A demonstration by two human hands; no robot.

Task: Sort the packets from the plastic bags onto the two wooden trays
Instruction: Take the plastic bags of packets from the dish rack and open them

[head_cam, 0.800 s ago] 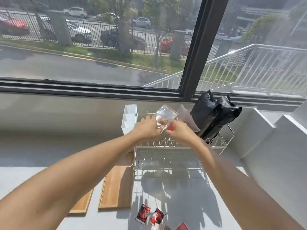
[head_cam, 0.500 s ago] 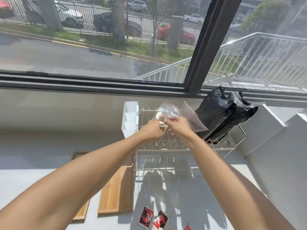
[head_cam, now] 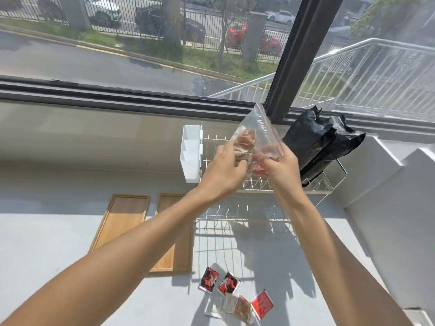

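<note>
Both hands hold a clear plastic bag (head_cam: 257,130) up above the wire rack. My left hand (head_cam: 223,170) grips its left side, where brown packets show through the plastic. My right hand (head_cam: 280,170) grips its lower right corner, where something red shows. Two wooden trays lie side by side on the grey counter: the left tray (head_cam: 121,222) and the right tray (head_cam: 181,252), partly hidden by my left arm. Both look bare where visible. Several packets lie loose on the counter near me: red-and-black packets (head_cam: 217,280), a brown packet (head_cam: 241,308) and a red packet (head_cam: 262,304).
A two-level white wire dish rack (head_cam: 259,208) stands at the back under the window. A white plastic caddy (head_cam: 191,156) hangs on its left end. Black plastic bags (head_cam: 317,142) rest on its right end. A white wall ledge (head_cam: 388,184) rises at right.
Both hands have lifted the clear bag higher above the rack, and it now stands more upright. The view has tilted down, showing more of the trays and the loose packets.
</note>
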